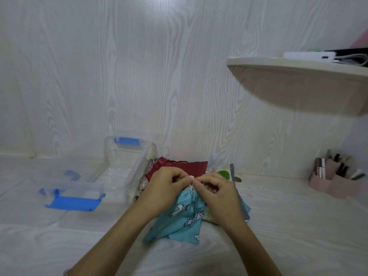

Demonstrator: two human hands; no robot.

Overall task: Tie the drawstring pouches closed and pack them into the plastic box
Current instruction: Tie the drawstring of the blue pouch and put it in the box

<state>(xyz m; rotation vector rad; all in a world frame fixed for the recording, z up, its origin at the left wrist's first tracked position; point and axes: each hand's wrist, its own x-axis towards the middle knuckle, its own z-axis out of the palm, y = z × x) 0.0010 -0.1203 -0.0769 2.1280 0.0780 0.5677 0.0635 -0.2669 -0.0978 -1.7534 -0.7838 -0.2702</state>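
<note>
While the turquoise unicorn pouch is spread on the white table, near the clear plastic box and to its right, its gathered neck is held up by both hands. The white drawstring is pinched from either side, with the fingers of the left hand and right hand curled tight onto the cord. A dark red pouch is seen heaped just behind, and a blue-clipped lid is laid front-left of the box.

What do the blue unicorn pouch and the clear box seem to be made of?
Blue unicorn pouch: thin woven cloth, probably cotton, matte printed finish; it creases and gathers at the drawn neck. Clear box: rigid transparent plastic, glossy; the table shows through its walls. Its latch looks opaque blue plastic.
</note>
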